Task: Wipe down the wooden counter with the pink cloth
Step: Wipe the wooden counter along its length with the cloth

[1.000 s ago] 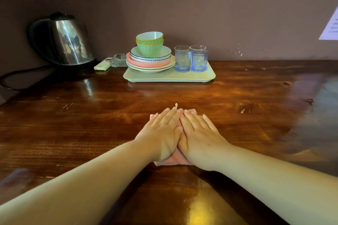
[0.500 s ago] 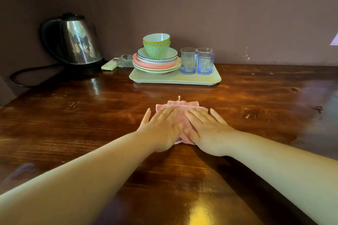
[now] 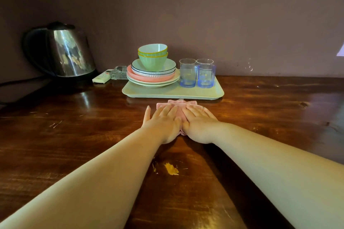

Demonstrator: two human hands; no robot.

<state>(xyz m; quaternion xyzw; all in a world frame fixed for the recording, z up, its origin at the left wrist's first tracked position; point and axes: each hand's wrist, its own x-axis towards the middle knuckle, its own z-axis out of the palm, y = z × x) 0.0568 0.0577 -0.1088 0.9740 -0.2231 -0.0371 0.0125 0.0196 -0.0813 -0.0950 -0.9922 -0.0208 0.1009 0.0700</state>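
Two hands lie flat on a pink cloth [image 3: 178,107] on the wooden counter [image 3: 74,135]. The left hand [image 3: 162,123] has straight fingers pressing down, with its thumb out to the side on the bare wood. The right hand [image 3: 200,123] is flat too, with its fingers close together. The two hands touch side by side. Only the far edge of the cloth and a little bit between the hands can be seen.

The far edge of the cloth sits just in front of a pale green tray [image 3: 173,93], very near its front rim. On the tray are stacked plates [image 3: 154,78] with two green bowls [image 3: 152,55] on top, and three glasses [image 3: 197,75] beside them. A shiny kettle [image 3: 68,52] stands far left by the wall, with a small remote [image 3: 101,78] near it.

There is wide bare wood to the left and right of the hands. A yellow chip [image 3: 171,169] marks the wood between the arms.
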